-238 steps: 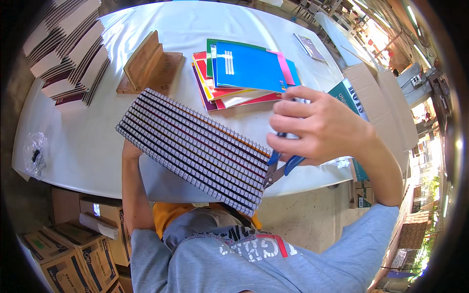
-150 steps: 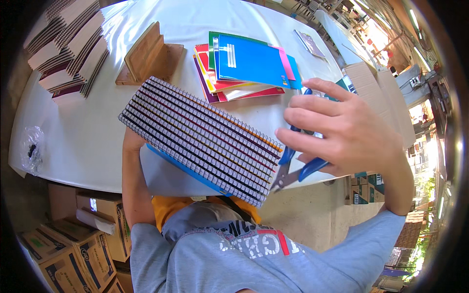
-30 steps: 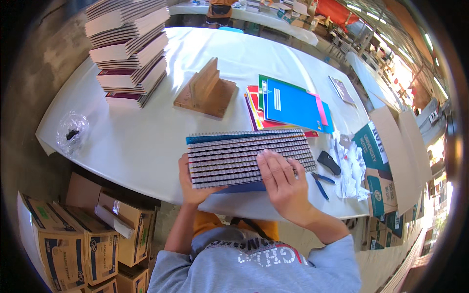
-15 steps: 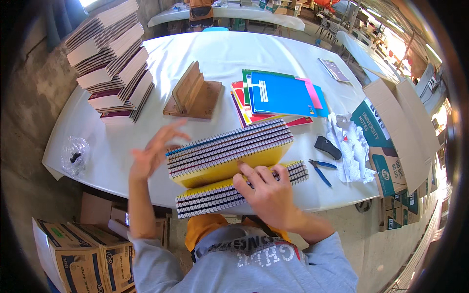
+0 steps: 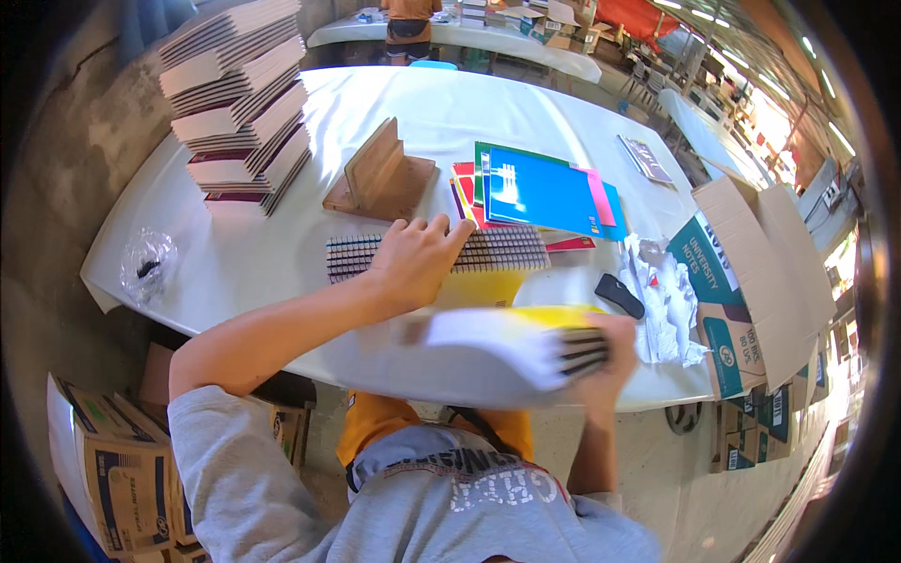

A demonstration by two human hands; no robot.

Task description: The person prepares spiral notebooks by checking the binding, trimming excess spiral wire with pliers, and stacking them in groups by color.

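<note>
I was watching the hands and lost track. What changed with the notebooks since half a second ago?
The left hand, open in the air before, has come down flat on the row of spiral notebooks on the white table. The right hand has lifted the nearer yellow-covered bundle, now blurred with motion. The wooden stand, coloured covers and tall stacks stayed put.

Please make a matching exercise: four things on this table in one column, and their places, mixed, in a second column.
1 spiral notebooks
2 wooden stand
3 plastic bag
4 cardboard box

A table's left edge
B table's right end
C under the left hand
D middle, behind the notebooks

Pairs: 1-C, 2-D, 3-A, 4-B
</note>
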